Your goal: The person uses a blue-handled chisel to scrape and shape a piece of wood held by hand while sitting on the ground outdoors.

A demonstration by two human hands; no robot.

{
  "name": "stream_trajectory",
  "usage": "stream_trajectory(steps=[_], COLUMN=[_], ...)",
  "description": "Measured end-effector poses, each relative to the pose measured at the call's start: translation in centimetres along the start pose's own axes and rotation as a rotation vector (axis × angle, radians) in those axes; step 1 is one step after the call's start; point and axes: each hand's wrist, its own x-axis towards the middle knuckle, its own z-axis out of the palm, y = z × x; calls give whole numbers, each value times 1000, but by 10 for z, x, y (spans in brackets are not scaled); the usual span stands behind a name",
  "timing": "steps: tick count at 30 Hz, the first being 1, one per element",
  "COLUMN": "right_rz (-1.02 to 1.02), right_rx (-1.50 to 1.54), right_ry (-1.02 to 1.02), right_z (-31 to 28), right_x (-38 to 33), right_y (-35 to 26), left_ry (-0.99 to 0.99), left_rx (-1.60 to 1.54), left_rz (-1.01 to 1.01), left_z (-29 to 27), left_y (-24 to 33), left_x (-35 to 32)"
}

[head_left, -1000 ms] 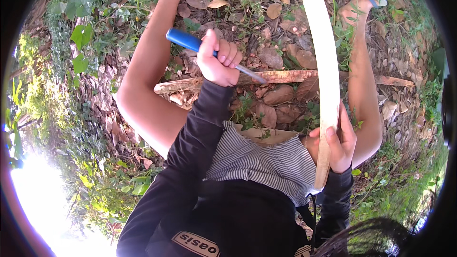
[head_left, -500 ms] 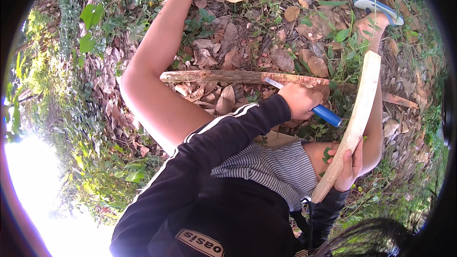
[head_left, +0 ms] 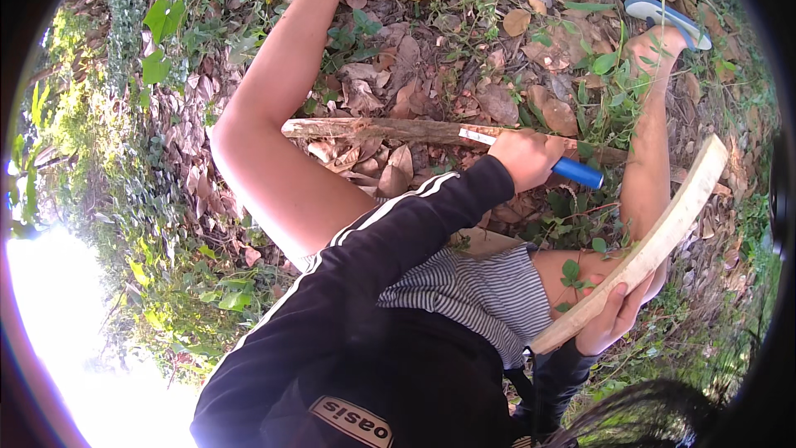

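Observation:
A knife with a blue handle (head_left: 578,172) is gripped in my left hand (head_left: 529,160), its narrow pale blade pointing left, over a long stick on the ground (head_left: 373,129). Whether the blade touches that stick I cannot tell. My right hand (head_left: 613,319) is closed round the lower part of a pale, gently curved piece of wood (head_left: 651,257). This piece slants from beside my striped shorts (head_left: 464,290) up to the right, across my bent right leg (head_left: 651,137). The knife and the curved wood are apart.
Dry brown leaves (head_left: 497,104) and low green plants (head_left: 162,21) cover the ground. My bent left leg (head_left: 265,108) lies at the left, and my right foot wears a blue and white sandal (head_left: 667,18). A small leafy sprig (head_left: 572,274) shows against my right thigh.
The curved wood's upper end has swung right and down, away from the knife, as my right hand tilted it. My left hand, still holding the knife, has shifted slightly right and up.

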Motion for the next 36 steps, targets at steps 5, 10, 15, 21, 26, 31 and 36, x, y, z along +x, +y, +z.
stream_trajectory(steps=[5, 10, 15, 21, 26, 31, 36], right_rz=[99, 69, 101, 101, 26, 175, 142], right_rx=[24, -8, 19, 2, -149, 62, 76], right_ry=[-339, -202, -235, -384, -440, -241, -315], right_z=[4, -2, 0, 6, -3, 9, 7], right_x=[-17, -15, -2, -4, 4, 9, 6], right_y=[6, 27, 27, 22, 36, 10, 18], left_ry=[-41, -89, -112, -200, -193, 9, 10], left_rx=[38, 61, 66, 79, 85, 35, 89], left_rz=[-66, -128, -146, -203, -167, -167, -5], left_z=[2, 11, 3, -3, -4, -31, -103], left_y=[-12, -10, -20, -24, -23, -32, -69], left_x=[1, 4, 12, 6, 8, 11, 30])
